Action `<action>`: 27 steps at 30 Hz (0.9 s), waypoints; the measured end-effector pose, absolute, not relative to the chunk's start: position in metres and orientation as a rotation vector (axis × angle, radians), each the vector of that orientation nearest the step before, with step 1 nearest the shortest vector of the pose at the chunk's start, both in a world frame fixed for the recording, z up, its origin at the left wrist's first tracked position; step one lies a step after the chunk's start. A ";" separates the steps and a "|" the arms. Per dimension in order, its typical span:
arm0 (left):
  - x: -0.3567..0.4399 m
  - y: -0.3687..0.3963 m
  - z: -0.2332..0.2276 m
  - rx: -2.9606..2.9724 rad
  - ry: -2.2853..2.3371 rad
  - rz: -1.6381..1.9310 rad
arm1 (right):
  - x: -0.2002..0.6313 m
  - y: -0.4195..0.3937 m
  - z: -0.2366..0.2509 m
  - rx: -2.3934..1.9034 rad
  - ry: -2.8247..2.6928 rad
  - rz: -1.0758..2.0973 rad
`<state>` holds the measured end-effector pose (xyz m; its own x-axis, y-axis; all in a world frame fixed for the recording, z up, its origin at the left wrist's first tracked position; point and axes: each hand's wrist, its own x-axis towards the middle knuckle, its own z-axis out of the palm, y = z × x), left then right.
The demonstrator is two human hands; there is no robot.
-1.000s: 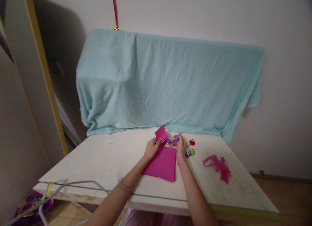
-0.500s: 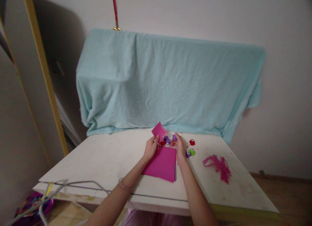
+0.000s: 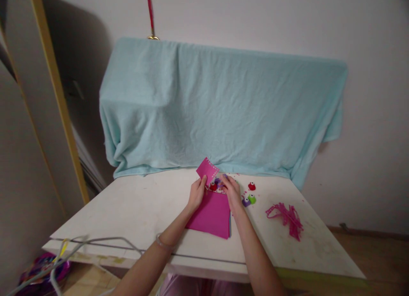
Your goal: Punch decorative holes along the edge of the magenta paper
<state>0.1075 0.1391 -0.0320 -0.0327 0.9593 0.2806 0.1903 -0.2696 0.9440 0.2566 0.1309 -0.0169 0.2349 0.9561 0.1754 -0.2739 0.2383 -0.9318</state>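
A small pink paper piece (image 3: 207,170) with a row of punched holes along one edge is pinched upright by my left hand (image 3: 197,194). My right hand (image 3: 230,190) holds a small purple craft punch (image 3: 223,177) right beside that piece. Both hands hover over a stack of pink paper sheets (image 3: 212,215) lying flat on the white table (image 3: 137,211). More small punches, red and purple (image 3: 214,185), sit just behind the stack between my hands.
Right of my hands lie a red punch (image 3: 252,186), a purple punch (image 3: 245,202) and a green one (image 3: 252,199). A heap of pink paper strips (image 3: 287,217) lies further right. A light blue cloth (image 3: 220,108) covers something behind the table. A grey cable (image 3: 105,241) hangs at the front left edge.
My left hand has lifted the small pink piece up and slightly left. My right hand has brought the purple punch leftward, closer to the piece.
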 end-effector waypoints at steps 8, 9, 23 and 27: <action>0.108 0.143 -0.035 1.570 1.254 1.420 | 0.258 0.129 -0.023 -1.134 -1.057 0.631; 0.108 0.143 -0.036 1.569 1.256 1.421 | 0.259 0.128 -0.023 -1.160 -1.072 0.602; 0.108 0.144 -0.041 1.491 1.196 1.409 | 0.261 0.123 -0.027 -1.541 -1.448 0.057; 0.109 0.144 -0.041 1.488 1.204 1.407 | 0.261 0.124 -0.026 -1.594 -1.458 0.026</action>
